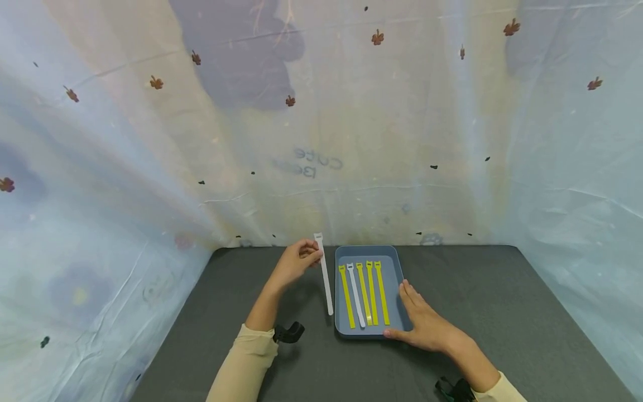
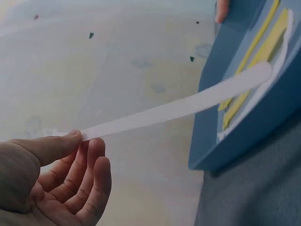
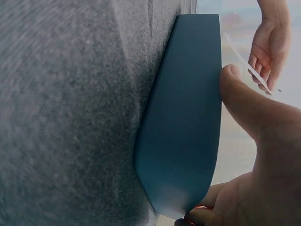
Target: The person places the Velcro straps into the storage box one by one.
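My left hand pinches a white hook-and-loop cable tie near its slotted head, between thumb and fingertips. The tie hangs slightly slanted just left of the blue-grey tray, its rounded tail pointing down. In the left wrist view, the strap stretches from the fingers across the view of the tray. Inside the tray lie another white tie and several yellow ties, side by side with their slotted heads at the far end. My right hand rests against the tray's near right corner, fingers extended along its right side, thumb on the near rim.
The tray stands on a dark grey cloth-covered table, close to its far edge. A printed, translucent curtain rises behind the table and along both sides. Black straps sit at both wrists.
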{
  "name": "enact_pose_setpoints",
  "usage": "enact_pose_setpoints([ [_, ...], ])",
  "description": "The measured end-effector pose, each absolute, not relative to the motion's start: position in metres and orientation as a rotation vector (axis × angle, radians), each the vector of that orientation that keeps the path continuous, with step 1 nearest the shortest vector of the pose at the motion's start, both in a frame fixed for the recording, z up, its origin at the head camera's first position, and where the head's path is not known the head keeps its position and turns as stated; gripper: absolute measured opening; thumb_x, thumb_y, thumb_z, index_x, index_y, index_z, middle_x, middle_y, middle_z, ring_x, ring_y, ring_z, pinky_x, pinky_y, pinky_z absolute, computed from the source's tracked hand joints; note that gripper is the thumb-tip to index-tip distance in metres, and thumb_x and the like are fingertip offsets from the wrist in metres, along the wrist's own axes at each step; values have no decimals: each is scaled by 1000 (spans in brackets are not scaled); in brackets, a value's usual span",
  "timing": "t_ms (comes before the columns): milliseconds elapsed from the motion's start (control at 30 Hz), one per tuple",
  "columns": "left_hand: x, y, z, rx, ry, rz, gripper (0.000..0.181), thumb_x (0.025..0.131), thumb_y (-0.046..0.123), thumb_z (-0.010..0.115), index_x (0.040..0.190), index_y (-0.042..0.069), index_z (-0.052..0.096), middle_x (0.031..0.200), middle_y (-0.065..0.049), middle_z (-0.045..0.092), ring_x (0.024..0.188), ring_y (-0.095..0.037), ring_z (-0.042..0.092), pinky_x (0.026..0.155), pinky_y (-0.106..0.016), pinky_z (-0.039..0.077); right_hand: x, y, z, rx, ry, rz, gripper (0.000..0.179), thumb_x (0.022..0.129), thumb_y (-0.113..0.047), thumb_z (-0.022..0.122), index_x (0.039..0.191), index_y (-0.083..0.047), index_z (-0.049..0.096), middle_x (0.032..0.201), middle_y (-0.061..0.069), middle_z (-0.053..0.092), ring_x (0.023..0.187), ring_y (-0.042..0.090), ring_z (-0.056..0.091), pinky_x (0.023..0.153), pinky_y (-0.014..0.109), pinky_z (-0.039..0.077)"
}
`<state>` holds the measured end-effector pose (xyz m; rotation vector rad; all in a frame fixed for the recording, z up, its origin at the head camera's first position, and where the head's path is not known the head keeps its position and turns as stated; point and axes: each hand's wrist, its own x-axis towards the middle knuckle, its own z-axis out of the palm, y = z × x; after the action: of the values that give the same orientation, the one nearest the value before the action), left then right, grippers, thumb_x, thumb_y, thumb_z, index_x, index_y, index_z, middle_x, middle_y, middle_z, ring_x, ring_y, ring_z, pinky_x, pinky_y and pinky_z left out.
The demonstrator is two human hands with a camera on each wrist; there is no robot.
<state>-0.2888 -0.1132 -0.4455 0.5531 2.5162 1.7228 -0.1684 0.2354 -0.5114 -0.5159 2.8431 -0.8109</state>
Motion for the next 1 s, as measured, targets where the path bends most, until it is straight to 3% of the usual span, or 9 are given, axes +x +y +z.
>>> enact_pose_setpoints([
  [333,-285,-74,-436,628,2462,1665,19,108,17,69,119,2,65,108,-11,74,101,-37,74,83,-37,64,-168,236,-514,-552,2915,-747,130,88,-74,75,165,13,18,174,33,11,162,51,15,129,66,19],
  [667,-288,-34,-441,724,2322,1655,19,108,11,68,120,-3,64,107,-19,74,102,-46,74,80,-34,65,-168,235,-513,-551,2919,-740,129,88,-74,75,164,14,20,174,34,12,161,51,16,129,66,18],
  [900,-291,-11,-444,702,2257,1650,19,108,14,69,120,-1,66,108,-16,74,96,-32,76,84,-39,66,-171,237,-517,-536,2906,-728,130,88,-78,71,165,12,18,175,32,9,162,49,13,130,66,17],
  [1000,-291,-2,-446,699,2229,1642,19,108,13,68,120,-1,66,109,-20,74,97,-36,76,83,-37,66,-171,238,-519,-542,2900,-741,130,89,-78,70,165,12,17,175,32,8,162,49,13,129,66,17],
])
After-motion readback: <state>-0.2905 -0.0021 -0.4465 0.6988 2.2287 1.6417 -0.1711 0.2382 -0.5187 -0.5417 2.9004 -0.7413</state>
